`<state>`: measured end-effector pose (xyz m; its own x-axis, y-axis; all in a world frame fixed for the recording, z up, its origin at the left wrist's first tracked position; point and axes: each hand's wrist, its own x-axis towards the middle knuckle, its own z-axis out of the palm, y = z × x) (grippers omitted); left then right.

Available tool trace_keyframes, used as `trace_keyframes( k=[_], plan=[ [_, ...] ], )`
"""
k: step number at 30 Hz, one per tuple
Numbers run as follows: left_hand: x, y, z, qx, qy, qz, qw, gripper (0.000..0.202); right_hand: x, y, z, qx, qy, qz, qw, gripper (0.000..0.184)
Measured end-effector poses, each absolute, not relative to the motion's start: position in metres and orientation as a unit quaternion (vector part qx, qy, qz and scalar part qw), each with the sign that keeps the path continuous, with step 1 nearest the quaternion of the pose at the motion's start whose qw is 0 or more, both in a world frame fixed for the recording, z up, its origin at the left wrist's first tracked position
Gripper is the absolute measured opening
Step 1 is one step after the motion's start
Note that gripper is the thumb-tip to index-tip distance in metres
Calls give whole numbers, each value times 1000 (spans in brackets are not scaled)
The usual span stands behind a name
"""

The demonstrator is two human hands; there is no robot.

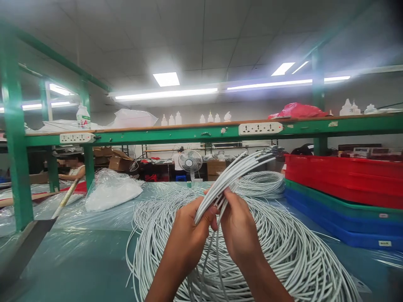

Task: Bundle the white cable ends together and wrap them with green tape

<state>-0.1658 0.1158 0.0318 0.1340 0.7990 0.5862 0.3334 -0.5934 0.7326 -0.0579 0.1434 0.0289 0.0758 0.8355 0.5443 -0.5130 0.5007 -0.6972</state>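
Nearest, both bare hands reach in over a wide heap of loose cables (292, 243), pale grey and looped many times over. The left hand (189, 222) is wrapped around a bundle of cable ends (233, 178), its thumb folded across the strands; the right hand (239, 222) holds the same bundle from the other side, its thumb against the strands and most of its other fingers hidden. The bundle rises above the heap, slanting up to the right, its tips fanned a little apart, while a few strands hang down between the wrists. The heap spreads over a green table (88, 260) with a shiny plastic cover toward the left. At the left edge stands a dark flat panel (30, 247), with a slim stick (65, 199) slanting up from it. To the right of the heap sit stacked trays, a blue tray (333, 226) at the bottom, a green tray (336, 203) above and a red tray (340, 178) on top. Beyond the hands lies a neater coil (267, 184), and a clear bag (113, 195) with white contents rests to the left. Above runs a green shelf (189, 135) bearing white bottles (171, 120), a red bag (297, 110) and two power strips (260, 128) on its front. Farther back stand a white fan (190, 161) and cardboard boxes (120, 162), with a seated person (75, 170) at far left, under bright ceiling lights (166, 94).
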Motion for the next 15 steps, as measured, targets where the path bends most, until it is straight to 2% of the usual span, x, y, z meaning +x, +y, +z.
trace_keyframes(
  k=[4, 6, 8, 10, 13, 15],
  plan=[
    [-163, 116, 33, 716, 406, 534, 193, 37, -55, 149, 25, -229, -576, 251, 743, 32],
    [-165, 118, 34, 705, 404, 555, 179, 33, -50, 154, 27, -221, -570, 201, 765, 34],
    [-171, 120, 35, 686, 390, 578, 206, 30, -43, 158, 32, -183, -524, 242, 796, 34],
    [-177, 123, 35, 661, 360, 584, 303, 32, -35, 159, 38, -118, -471, 362, 795, 30],
    [-185, 125, 35, 623, 275, 553, 479, 33, -27, 156, 47, -33, -427, 530, 732, 25],
    [-186, 125, 34, 613, 226, 529, 542, 34, -25, 151, 51, -13, -421, 577, 700, 32]
  ],
)
